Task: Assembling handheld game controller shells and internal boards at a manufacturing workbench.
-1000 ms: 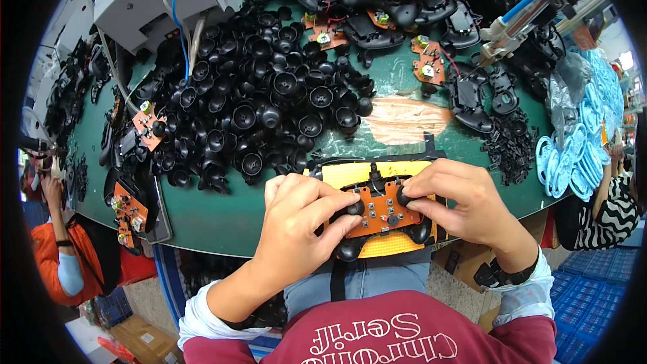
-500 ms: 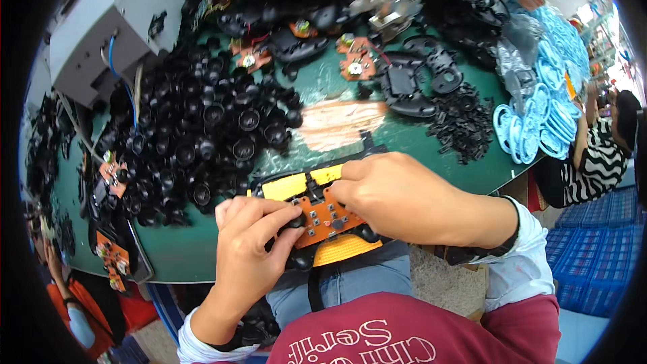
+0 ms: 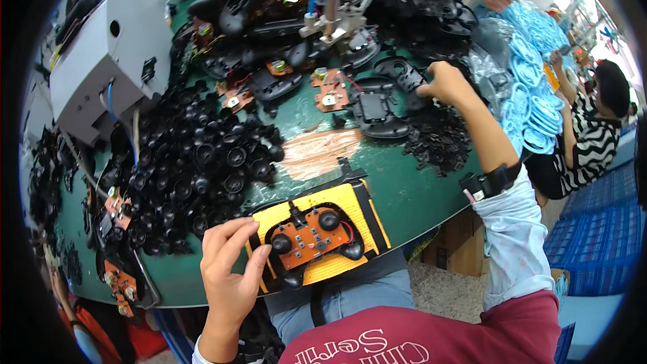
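A game controller half (image 3: pixel 352 250) lies on a yellow block with black straps (image 3: pixel 330 197), at the table's near edge. Set in it is an orange circuit board (image 3: pixel 306 248) with two black thumbstick caps, one at the left (image 3: pixel 281 243) and one at the upper right (image 3: pixel 329 220). My left hand (image 3: pixel 231 266) is at the block's left edge, thumb and fingers apart, the thumb tip close to the left cap. Farther off to the right, my right hand (image 3: pixel 450 85) has its thumb and fingers on the end of a black controller shell (image 3: pixel 402 79).
A heap of black thumbstick caps (image 3: pixel 195 155) covers the table's left side. Small black parts (image 3: pixel 435 145) lie below my right hand. A grey machine (image 3: pixel 111 61) stands at the left, a metal-and-blue fixture (image 3: pixel 330 20) at the back. Light-blue coils (image 3: pixel 532 101) and another person (image 3: pixel 596 125) are at the right.
My right hand has left the board and reached forward and right to the black shell. My left hand has drawn back slightly, its fingers apart. Both caps now show uncovered.
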Available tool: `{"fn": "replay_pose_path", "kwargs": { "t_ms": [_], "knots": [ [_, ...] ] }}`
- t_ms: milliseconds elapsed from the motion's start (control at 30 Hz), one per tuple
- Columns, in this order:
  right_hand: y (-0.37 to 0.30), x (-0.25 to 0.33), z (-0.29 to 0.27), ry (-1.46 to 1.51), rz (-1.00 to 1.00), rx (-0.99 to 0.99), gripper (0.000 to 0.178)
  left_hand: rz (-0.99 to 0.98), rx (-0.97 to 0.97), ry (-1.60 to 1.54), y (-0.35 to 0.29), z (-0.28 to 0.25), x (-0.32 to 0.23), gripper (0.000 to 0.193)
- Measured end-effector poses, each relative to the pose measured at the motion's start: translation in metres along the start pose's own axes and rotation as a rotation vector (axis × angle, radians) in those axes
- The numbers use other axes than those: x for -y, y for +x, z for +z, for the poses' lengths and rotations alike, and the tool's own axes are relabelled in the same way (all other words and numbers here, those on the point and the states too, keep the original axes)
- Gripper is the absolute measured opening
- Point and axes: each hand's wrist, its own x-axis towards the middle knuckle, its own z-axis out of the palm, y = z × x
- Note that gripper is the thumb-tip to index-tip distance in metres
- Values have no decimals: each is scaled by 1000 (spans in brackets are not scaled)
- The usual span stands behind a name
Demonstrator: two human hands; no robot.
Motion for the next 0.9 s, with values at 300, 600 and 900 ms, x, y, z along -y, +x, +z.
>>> {"fn": "replay_pose_path", "kwargs": {
  "t_ms": [300,600,900],
  "knots": [
    [-74,1,-79,1090,-158,-45,18,-223,-35,-534,14,-31,-8,30],
    [-122,160,-88,1143,-960,123,28,-511,176,-1415,45,-5,-46,56],
    [-176,160,-89,700,-898,-24,64,-463,-217,-1225,26,-1,-47,45]
  ]
}}
